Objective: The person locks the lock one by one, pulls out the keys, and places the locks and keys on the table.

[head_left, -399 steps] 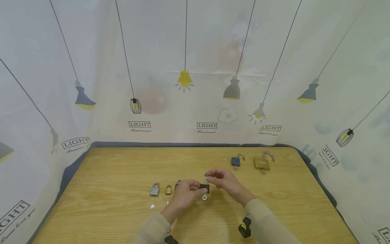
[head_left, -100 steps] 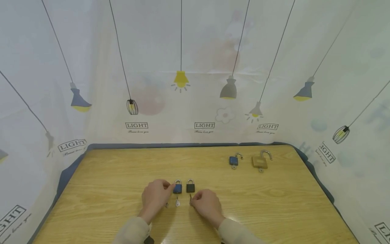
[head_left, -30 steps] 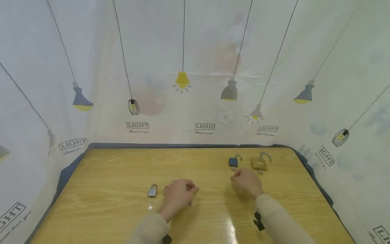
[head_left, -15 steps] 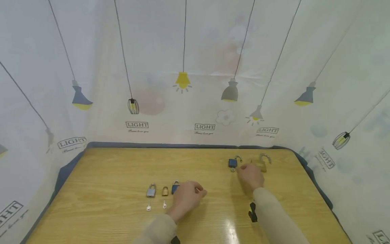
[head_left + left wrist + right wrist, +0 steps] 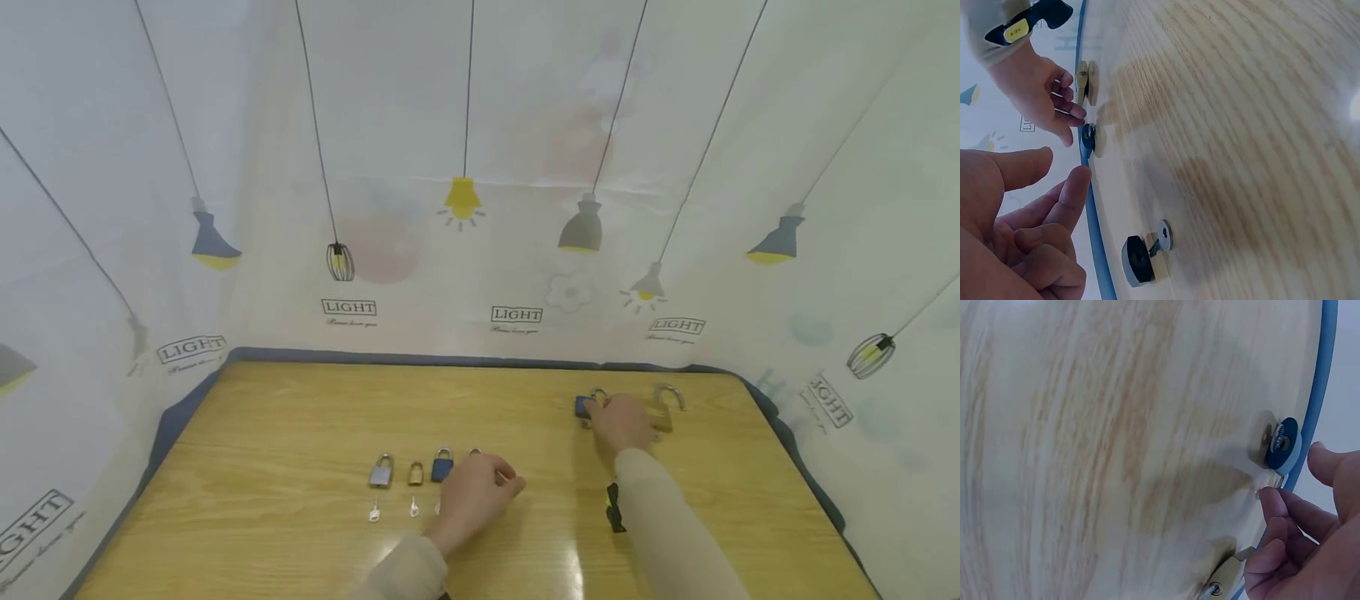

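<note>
Right hand (image 5: 624,422), shifted nearer the unlocked blue padlock (image 5: 1283,445), spreads thumb (image 5: 1330,467) and fingers (image 5: 1272,505), apparently to straddle it; left hand (image 5: 475,496), relaxed, holds nothing.

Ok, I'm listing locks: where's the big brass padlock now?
In the head view, the big brass padlock lies back right on the table, partly hidden by the right hand.

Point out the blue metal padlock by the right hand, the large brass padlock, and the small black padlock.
Blue metal padlock (image 5: 581,407), head view: on its body.
Large brass padlock (image 5: 662,417), head view: on its body.
Small black padlock (image 5: 1139,259), left wrist view: on its body.
</note>
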`<action>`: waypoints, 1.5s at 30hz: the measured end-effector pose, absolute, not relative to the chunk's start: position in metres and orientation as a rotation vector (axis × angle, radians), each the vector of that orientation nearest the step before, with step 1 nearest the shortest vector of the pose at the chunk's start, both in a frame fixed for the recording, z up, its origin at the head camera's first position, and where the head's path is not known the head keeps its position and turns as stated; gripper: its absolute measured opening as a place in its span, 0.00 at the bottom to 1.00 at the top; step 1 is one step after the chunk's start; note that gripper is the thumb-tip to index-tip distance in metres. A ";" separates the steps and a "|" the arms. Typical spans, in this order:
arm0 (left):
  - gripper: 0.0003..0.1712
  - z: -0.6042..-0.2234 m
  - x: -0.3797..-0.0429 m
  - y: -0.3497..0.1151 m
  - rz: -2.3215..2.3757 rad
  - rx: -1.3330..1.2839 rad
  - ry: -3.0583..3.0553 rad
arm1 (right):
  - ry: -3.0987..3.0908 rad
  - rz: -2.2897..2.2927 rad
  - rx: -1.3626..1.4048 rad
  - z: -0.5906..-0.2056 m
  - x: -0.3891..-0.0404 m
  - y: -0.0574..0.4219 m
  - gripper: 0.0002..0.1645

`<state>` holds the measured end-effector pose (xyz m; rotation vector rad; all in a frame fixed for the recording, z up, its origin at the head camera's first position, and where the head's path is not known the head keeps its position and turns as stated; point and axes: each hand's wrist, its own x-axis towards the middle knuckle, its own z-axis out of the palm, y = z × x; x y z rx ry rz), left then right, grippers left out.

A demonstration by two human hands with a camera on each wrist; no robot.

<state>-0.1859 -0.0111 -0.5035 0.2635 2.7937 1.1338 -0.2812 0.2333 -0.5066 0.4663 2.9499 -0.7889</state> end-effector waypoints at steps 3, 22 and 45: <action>0.12 -0.503 -0.185 -0.011 1.121 0.277 2.799 | 2.969 -0.778 0.485 -0.510 -0.285 0.232 0.28; 0.12 -0.508 -0.180 -0.019 1.122 0.290 2.806 | 2.977 -0.715 0.504 -0.519 -0.294 0.225 0.25; 0.10 -0.506 -0.179 -0.033 1.155 0.257 2.770 | 2.933 -0.853 0.321 -0.517 -0.286 0.224 0.22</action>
